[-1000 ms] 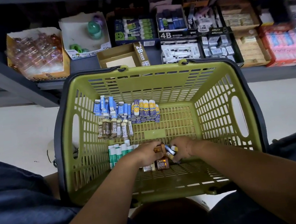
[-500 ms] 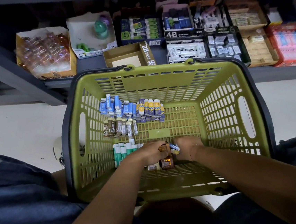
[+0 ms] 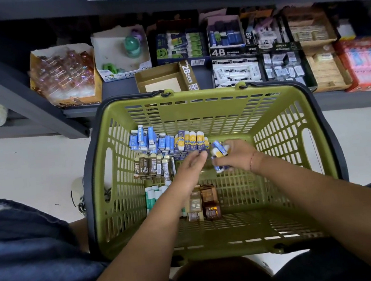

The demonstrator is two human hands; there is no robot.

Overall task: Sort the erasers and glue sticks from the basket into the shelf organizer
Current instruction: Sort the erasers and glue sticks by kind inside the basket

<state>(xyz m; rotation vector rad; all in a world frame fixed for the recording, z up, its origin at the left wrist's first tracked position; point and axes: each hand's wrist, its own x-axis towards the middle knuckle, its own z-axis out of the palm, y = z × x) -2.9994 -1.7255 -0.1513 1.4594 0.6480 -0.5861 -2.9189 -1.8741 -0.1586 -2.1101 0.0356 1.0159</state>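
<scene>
**Holding blue-and-white erasers above the basket floor**

Starting at your far left, the shelf (image 3: 116,88) carries a carton of clear iridescent pieces (image 3: 62,75), then a white carton (image 3: 103,48) with a green bottle (image 3: 131,44) in it.

Below these the green basket (image 3: 200,116) sits between your knees. Its left side is stocked. A row of blue erasers (image 3: 148,139) lies against the far wall, with the brown 2B erasers (image 3: 153,166) just in front of them. The green-and-white glue sticks (image 3: 154,195) come nearer to you, partly hidden by your forearm.

Just past the basket's far rim, the open 2B carton (image 3: 163,83) shows its bare cardboard bottom.

Your left hand (image 3: 190,164) reaches forward with its fingers stretched out and its grip spread, holding nothing. The fingertips are at the near edge of the yellow-and-blue erasers (image 3: 190,140). You cannot tell from here whether they touch.

Small brown boxes (image 3: 204,202) lie on the basket floor beside your left forearm.

Your right hand (image 3: 236,156) is close beside the left. Its fingers are curled and its grip is pinching a few blue-and-white erasers (image 3: 219,151) over the middle of the basket.

Farther right on the shelf stand the 4B cartons (image 3: 228,51), and a red carton (image 3: 362,62) sits at the end.
</scene>
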